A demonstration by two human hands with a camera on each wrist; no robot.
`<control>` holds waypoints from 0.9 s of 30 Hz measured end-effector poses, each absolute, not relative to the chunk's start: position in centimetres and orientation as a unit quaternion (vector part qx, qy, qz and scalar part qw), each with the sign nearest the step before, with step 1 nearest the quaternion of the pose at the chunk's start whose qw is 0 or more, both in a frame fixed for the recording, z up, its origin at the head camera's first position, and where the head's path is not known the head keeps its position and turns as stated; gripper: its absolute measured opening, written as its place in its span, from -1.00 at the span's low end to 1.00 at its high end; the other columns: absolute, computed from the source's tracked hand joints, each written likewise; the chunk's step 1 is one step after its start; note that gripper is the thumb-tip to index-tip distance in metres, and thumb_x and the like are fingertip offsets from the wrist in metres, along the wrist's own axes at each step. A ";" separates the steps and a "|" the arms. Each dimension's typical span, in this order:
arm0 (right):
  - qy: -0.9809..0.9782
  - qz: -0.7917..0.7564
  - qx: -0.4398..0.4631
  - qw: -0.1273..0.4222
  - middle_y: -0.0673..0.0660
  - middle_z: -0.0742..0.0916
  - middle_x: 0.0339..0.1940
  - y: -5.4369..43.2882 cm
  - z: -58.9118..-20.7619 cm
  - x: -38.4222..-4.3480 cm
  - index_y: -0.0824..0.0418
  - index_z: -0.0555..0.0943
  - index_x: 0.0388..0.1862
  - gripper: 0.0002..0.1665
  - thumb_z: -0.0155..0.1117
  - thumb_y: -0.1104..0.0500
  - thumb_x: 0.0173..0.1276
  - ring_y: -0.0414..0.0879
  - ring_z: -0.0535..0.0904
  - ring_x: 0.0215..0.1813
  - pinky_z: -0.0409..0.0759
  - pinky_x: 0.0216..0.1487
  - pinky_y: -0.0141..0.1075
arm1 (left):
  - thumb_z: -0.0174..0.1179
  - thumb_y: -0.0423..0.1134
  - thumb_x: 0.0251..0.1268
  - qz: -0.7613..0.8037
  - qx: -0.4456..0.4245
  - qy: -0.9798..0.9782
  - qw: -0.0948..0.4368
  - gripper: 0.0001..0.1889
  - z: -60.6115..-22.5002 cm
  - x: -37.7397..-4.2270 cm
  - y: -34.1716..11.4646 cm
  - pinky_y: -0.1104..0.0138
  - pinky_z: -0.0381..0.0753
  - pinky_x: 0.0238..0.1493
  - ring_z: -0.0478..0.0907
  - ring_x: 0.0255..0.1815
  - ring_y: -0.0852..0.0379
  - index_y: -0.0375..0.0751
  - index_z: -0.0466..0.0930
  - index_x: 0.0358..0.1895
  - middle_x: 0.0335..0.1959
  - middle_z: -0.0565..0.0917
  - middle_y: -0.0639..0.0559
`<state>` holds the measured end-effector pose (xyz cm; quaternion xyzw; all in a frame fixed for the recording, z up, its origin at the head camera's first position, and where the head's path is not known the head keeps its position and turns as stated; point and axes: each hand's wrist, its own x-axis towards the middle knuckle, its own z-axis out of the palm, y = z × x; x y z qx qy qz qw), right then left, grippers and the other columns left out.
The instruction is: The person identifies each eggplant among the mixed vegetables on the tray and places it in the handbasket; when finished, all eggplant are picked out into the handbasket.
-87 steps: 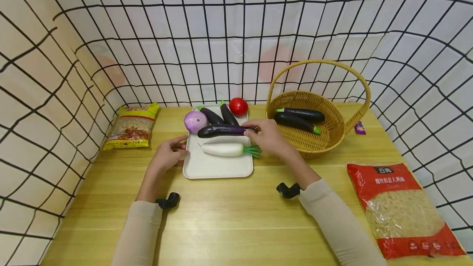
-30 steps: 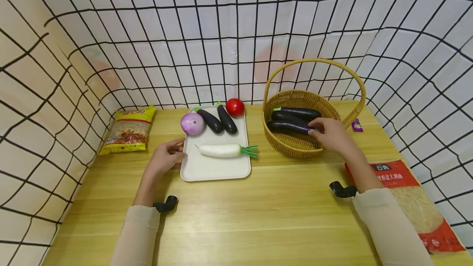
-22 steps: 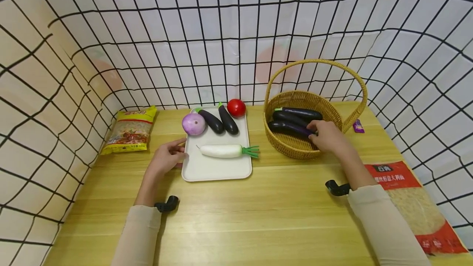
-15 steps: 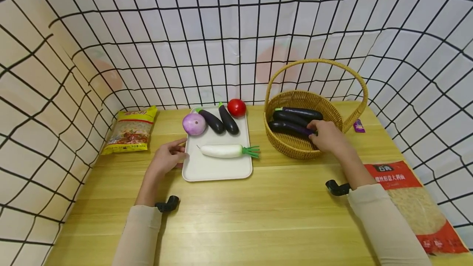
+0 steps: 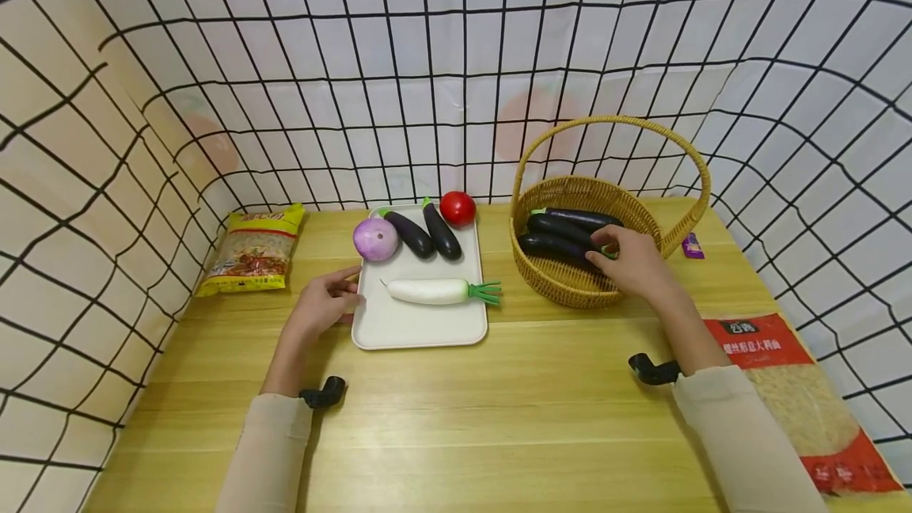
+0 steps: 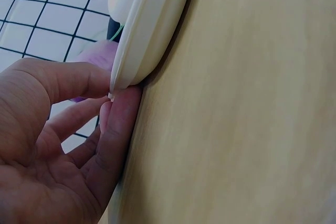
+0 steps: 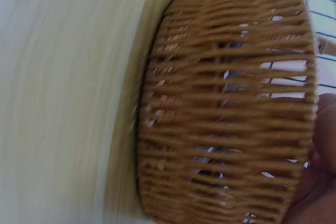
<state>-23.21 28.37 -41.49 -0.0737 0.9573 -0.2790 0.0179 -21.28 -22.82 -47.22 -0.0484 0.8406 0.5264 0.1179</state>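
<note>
Your left hand (image 5: 324, 303) pinches the near-left edge of the white tray (image 5: 420, 331), thumb above the rim and a finger beneath it, as the left wrist view shows. Your right hand (image 5: 634, 264) reaches over the front of the wicker basket (image 5: 563, 290), where three dark eggplants (image 5: 552, 248) lie side by side; your thumb and index finger stand narrowly apart at their right ends, with a bit of green stem (image 5: 609, 251) showing between them. The basket wall hides much of the fingers from the right wrist camera, so you cannot fairly tell whether they are gripping. On your tray, a white radish (image 5: 427, 290) lies crosswise, its green leaves past the right edge, while a round purple vegetable (image 5: 375, 239), two smaller eggplants (image 5: 443, 236) and a red tomato (image 5: 458, 209) sit toward the back. A yellow packet (image 5: 252, 250) lies left of the tray.
</note>
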 end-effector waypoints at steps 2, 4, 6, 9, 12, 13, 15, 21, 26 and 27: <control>0.951 -0.299 -0.078 0.002 0.37 0.68 0.20 28.1 -41.3 -23.1 0.26 0.55 0.31 -0.43 0.26 -0.09 0.53 0.28 0.58 0.25 0.56 0.24 0.22 | 0.31 -0.29 0.35 0.526 -0.047 0.841 0.117 -0.34 -47.2 -21.3 -22.8 0.28 0.80 -0.18 0.53 -0.04 0.06 -0.01 0.40 0.53 0.08 0.58 -0.19; 0.944 -0.320 -0.081 -0.012 0.33 0.70 0.18 27.6 -41.0 -22.9 0.24 0.56 0.31 -0.40 0.28 -0.14 0.51 0.23 0.61 0.23 0.60 0.22 0.17 | 0.30 -0.29 0.36 0.526 -0.046 0.841 0.118 -0.34 -47.2 -21.3 -22.7 0.28 0.80 -0.18 0.53 -0.04 0.06 -0.02 0.40 0.53 0.09 0.58 -0.20; 0.936 -0.339 -0.087 -0.022 0.31 0.71 0.17 26.9 -40.7 -22.8 0.24 0.57 0.30 -0.38 0.29 -0.15 0.49 0.19 0.63 0.20 0.64 0.19 0.13 | 0.29 -0.30 0.37 0.526 -0.046 0.841 0.118 -0.34 -47.2 -21.3 -22.7 0.27 0.81 -0.18 0.53 -0.04 0.05 -0.03 0.40 0.53 0.09 0.58 -0.21; 0.923 -0.370 -0.097 -0.028 0.29 0.70 0.20 25.7 -40.4 -22.6 0.23 0.57 0.31 -0.40 0.30 -0.13 0.49 0.15 0.64 0.17 0.67 0.18 0.08 | 0.27 -0.31 0.38 0.525 -0.045 0.841 0.119 -0.35 -47.2 -21.3 -22.7 0.26 0.81 -0.17 0.53 -0.04 0.05 -0.04 0.39 0.54 0.10 0.58 -0.23; 0.909 -0.404 -0.103 -0.026 0.29 0.68 0.24 24.2 -40.6 -22.4 0.20 0.55 0.34 -0.39 0.31 -0.12 0.48 0.14 0.64 0.19 0.66 0.21 0.05 | 0.27 -0.31 0.38 0.523 -0.045 0.843 0.117 -0.35 -47.3 -21.3 -22.8 0.26 0.81 -0.17 0.54 -0.04 0.05 -0.05 0.39 0.54 0.10 0.58 -0.23; 0.904 -0.414 -0.105 -0.025 0.29 0.67 0.25 23.7 -40.7 -22.3 0.18 0.55 0.34 -0.39 0.32 -0.13 0.48 0.13 0.64 0.19 0.66 0.21 0.05 | 0.27 -0.31 0.37 0.522 -0.044 0.844 0.116 -0.34 -47.3 -21.3 -22.8 0.27 0.81 -0.17 0.54 -0.04 0.05 -0.05 0.39 0.54 0.10 0.59 -0.23; 0.893 -0.436 -0.106 -0.022 0.28 0.66 0.26 22.6 -41.0 -22.3 0.15 0.54 0.36 -0.38 0.34 -0.14 0.46 0.12 0.63 0.20 0.66 0.23 0.03 | 0.28 -0.31 0.37 0.520 -0.045 0.845 0.116 -0.34 -47.4 -21.2 -22.9 0.27 0.81 -0.18 0.54 -0.05 0.05 -0.05 0.39 0.54 0.09 0.59 -0.23; 0.869 -0.475 -0.135 -0.034 0.23 0.66 0.25 19.4 -40.9 -22.2 0.12 0.55 0.35 -0.41 0.38 -0.09 0.44 0.08 0.64 0.19 0.67 0.23 -0.03 | 0.31 -0.29 0.36 0.525 -0.048 0.841 0.120 -0.33 -47.0 -21.2 -22.8 0.29 0.80 -0.19 0.53 -0.05 0.07 -0.02 0.38 0.54 0.10 0.58 -0.22; 0.861 -0.483 -0.158 -0.031 0.14 0.69 0.21 16.6 -41.0 -22.4 0.09 0.59 0.31 -0.46 0.40 -0.05 0.43 0.04 0.66 0.19 0.69 0.22 -0.07 | 0.30 -0.30 0.36 0.530 -0.043 0.839 0.118 -0.33 -47.0 -21.2 -22.8 0.27 0.81 -0.18 0.53 -0.04 0.04 -0.03 0.38 0.54 0.10 0.58 -0.23; 0.860 -0.484 -0.159 -0.026 0.13 0.69 0.21 16.1 -41.1 -22.5 0.07 0.59 0.30 -0.48 0.41 -0.04 0.43 0.04 0.66 0.19 0.70 0.22 -0.07 | 0.30 -0.30 0.37 0.530 -0.042 0.839 0.118 -0.33 -47.1 -21.2 -22.8 0.26 0.81 -0.17 0.54 -0.04 0.03 -0.04 0.38 0.54 0.10 0.58 -0.23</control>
